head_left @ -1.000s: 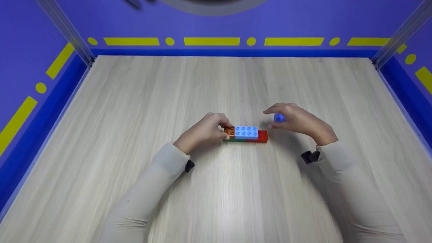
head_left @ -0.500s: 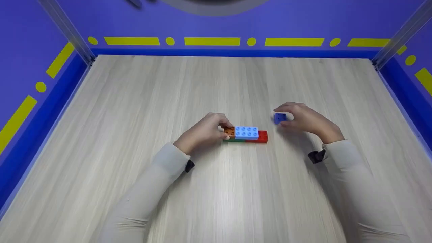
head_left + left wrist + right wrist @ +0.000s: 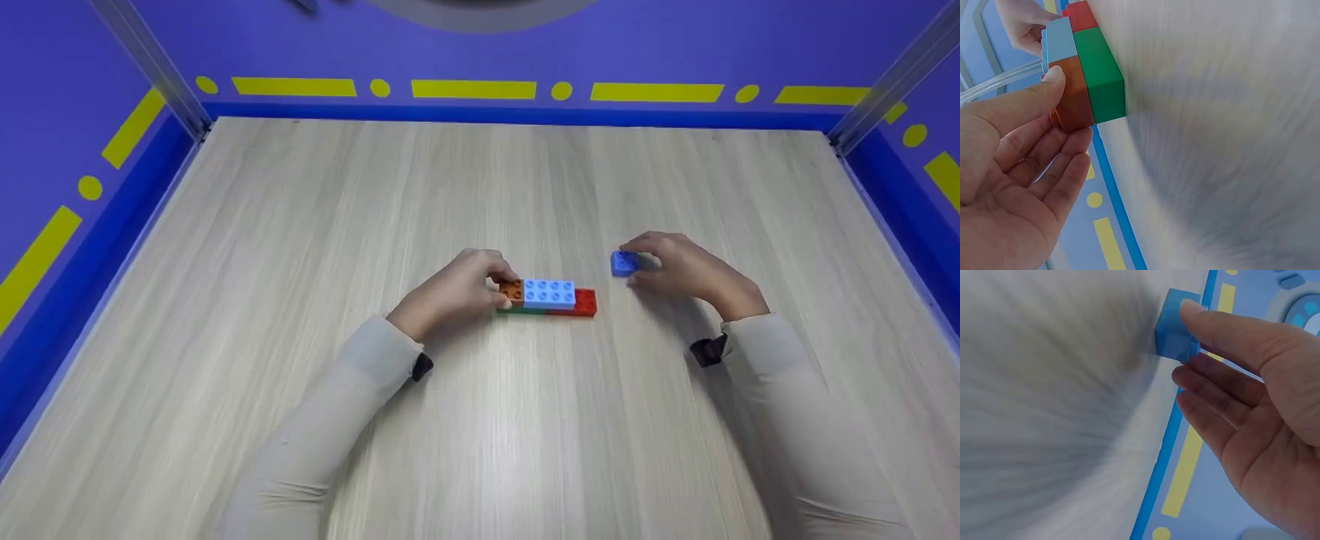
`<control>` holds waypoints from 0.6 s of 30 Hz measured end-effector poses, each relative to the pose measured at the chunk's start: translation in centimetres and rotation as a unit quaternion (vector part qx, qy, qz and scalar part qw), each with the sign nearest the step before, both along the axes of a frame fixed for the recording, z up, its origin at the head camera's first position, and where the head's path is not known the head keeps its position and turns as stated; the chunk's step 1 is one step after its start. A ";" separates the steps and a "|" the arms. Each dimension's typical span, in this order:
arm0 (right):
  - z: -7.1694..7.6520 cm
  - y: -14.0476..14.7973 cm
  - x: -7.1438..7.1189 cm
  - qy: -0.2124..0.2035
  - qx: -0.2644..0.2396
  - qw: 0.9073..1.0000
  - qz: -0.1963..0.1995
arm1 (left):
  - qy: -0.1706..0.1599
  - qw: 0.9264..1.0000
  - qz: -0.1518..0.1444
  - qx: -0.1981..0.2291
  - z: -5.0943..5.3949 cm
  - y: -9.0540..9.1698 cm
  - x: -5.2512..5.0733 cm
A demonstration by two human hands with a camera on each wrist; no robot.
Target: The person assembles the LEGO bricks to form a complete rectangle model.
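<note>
In the head view my left hand [image 3: 461, 289] pinches an orange-brown toy brick [image 3: 511, 292] at the left end of a low row of joined bricks. Beside it on top sits a light-blue brick [image 3: 549, 293]. Below them lie a green brick [image 3: 1099, 76] and a red brick [image 3: 586, 301], whose right end sticks out uncovered. To the right, apart from the row, a small blue brick [image 3: 623, 263] rests on the table. My right hand [image 3: 686, 274] pinches its right side; in the right wrist view the thumb [image 3: 1202, 318] lies on it, and the opposing fingertip is hidden.
The pale wood-grain table [image 3: 480, 420] carries the bricks. Blue-purple walls with yellow marks [image 3: 474, 89] enclose its back and sides, and metal posts [image 3: 169, 75] stand at the far corners.
My right hand has shifted right, from reaching past the small blue brick to pinching its right side. That brick has barely moved. My left hand stays on the orange-brown brick.
</note>
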State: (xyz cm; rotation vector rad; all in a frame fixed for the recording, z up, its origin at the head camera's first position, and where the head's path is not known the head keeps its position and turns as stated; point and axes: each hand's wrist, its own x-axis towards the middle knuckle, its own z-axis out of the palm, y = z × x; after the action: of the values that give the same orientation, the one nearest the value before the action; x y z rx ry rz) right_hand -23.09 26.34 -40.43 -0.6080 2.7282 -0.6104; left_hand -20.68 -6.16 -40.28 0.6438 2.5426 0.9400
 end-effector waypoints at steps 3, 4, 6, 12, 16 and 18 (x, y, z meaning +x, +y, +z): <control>-0.2 0.2 -0.1 0.004 -0.008 1.000 0.000 | 0.005 1.000 -0.002 0.003 0.0 0.0 0.0; -0.3 0.2 -0.2 0.005 -0.010 1.000 -0.001 | 0.005 1.000 -0.003 0.004 0.0 0.0 0.0; -0.5 0.3 -0.2 0.005 -0.015 1.000 -0.001 | 0.007 1.000 -0.005 0.004 -0.1 0.0 0.0; -0.7 0.4 -0.2 0.007 -0.029 1.000 -0.007 | 0.009 1.000 -0.006 0.006 -0.1 -0.1 0.0; -0.7 0.4 -0.2 0.015 -0.040 0.999 -0.003 | 0.005 1.000 -0.003 0.007 -0.1 -0.2 0.0; -0.7 0.4 -0.2 0.017 -0.046 0.999 -0.001 | 0.004 1.000 -0.004 0.008 0.0 -0.2 0.1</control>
State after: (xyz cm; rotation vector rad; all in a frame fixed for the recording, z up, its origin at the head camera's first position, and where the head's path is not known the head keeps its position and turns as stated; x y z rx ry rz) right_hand -23.25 26.76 -41.12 -0.6444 2.7453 -0.7360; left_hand -20.62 -6.33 -40.31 0.6630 2.5393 0.9574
